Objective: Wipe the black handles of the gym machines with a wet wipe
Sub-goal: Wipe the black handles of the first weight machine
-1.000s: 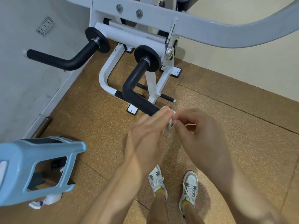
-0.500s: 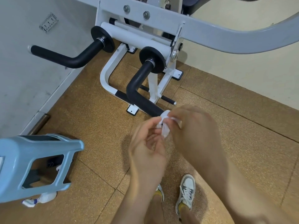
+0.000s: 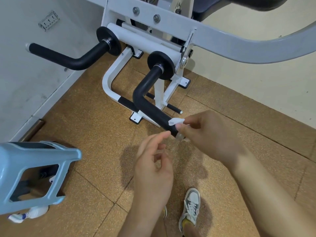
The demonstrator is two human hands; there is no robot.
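Right hand [image 3: 210, 134] pinching small white wet wipe [image 3: 176, 120] on near end of bent black foam handle [image 3: 153, 113] | handle runs up-left from it | left hand [image 3: 153, 165] loose, empty, just below

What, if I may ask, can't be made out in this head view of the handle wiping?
Head view only:
- Most of the wet wipe is hidden inside the right hand, so its size is unclear.
- The near black handle has its tip partly covered by that hand.
- The blue stool is cut off by the left edge.
- The bottle is partly hidden under the stool.
- The machine frame is cut off by the top edge.
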